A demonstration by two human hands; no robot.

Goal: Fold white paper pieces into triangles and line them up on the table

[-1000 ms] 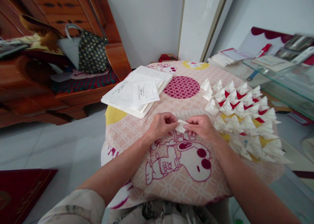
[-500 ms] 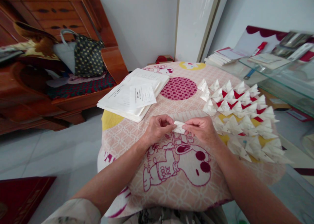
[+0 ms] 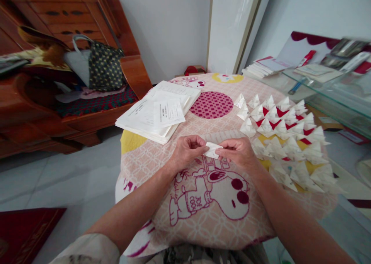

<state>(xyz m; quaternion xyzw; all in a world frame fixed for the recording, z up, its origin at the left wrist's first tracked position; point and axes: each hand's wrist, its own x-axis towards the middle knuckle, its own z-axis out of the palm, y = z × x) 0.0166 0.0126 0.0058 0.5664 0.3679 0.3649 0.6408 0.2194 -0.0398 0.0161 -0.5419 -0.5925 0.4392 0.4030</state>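
Observation:
Between my two hands is a small folded piece of white paper (image 3: 212, 150), held just above the patterned tablecloth (image 3: 156, 167). My left hand (image 3: 189, 151) pinches its left end between thumb and fingers. The right end is gripped by my right hand (image 3: 236, 151) in the same kind of pinch. To the right, several folded white paper pieces (image 3: 275, 148) with pointed tips stand in rows on the cloth. A stack of printed white sheets (image 3: 145, 111) lies beyond my left hand, with a smaller printed slip (image 3: 169, 111) on top.
A glass shelf (image 3: 333, 88) at the right holds papers, a red-capped item (image 3: 307, 57) and metal containers (image 3: 344, 49). At the left, a carved wooden bench (image 3: 95, 121) carries a dark patterned bag (image 3: 104, 65). A white pillar (image 3: 227, 28) stands behind the table.
The folded paper has tilted slightly between my fingers, so more of its flat face shows. Both hands stay in nearly the same place.

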